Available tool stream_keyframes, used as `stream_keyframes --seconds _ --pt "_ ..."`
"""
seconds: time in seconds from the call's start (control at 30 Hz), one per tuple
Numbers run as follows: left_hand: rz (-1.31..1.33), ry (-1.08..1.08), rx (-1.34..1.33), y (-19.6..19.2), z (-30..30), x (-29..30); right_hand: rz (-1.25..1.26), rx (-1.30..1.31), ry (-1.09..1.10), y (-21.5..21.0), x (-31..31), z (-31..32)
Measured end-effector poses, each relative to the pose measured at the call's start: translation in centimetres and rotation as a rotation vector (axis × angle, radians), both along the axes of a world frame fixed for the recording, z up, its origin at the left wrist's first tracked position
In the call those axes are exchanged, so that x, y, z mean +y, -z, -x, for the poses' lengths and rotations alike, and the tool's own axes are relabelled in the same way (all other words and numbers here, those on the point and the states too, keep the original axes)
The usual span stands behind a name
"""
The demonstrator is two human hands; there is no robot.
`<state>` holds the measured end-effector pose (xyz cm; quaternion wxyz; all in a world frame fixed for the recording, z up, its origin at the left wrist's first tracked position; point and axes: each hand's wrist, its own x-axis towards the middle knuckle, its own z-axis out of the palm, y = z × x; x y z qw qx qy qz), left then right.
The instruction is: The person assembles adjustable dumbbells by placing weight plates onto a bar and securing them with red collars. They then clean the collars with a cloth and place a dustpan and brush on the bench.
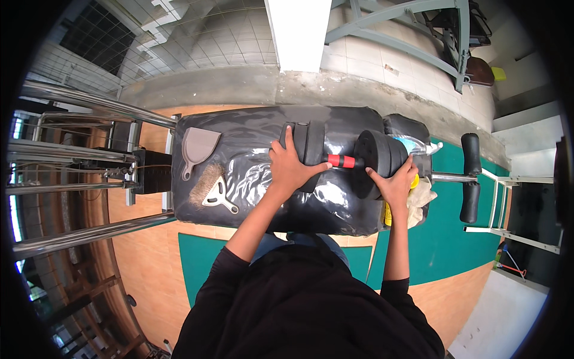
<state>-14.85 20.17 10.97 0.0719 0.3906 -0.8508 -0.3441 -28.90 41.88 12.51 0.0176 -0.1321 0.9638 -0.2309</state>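
An adjustable dumbbell with black plates and a red grip (341, 161) lies across a black padded bench (251, 128). Around its left-hand stack of plates goes my left hand (289, 164), thumb reaching toward the grip and fingers over the far side. My right hand (395, 184) clasps the right-hand stack, thumb on the near side and fingers round the outer face. Left of the dumbbell, a grey dustpan (200, 147) and a hand brush with a white handle (221, 196) rest on the bench. The bench's cover looks glossy and wrinkled.
Right of my right hand sit a spray bottle (412, 145), a cream cloth (421, 200) and a yellow container (388, 213), partly hidden. Padded rollers (470, 152) stick out past the bench's right end. Chrome rails (78, 152) adjoin its left end. A white post (298, 36) stands beyond.
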Motion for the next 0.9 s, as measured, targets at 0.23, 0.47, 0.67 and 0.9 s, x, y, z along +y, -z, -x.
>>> stream_keyframes --seconds 0.23,0.47,0.67,0.9 --pt "0.009 0.101 0.290 3.0 -2.9 -2.0 -0.049 0.103 0.017 0.5 0.3 -0.8" --pt "-0.642 -0.108 0.450 6.9 -7.8 -6.7 -0.071 0.367 0.057 -0.6 -1.0 -3.4" --pt "-0.627 0.088 0.307 11.6 -8.5 -10.2 0.278 0.434 -0.231 -2.9 -7.8 -8.9" --pt "-0.871 0.275 0.423 12.8 -6.1 -10.5 0.359 0.145 -0.315 1.8 -15.3 -11.2"
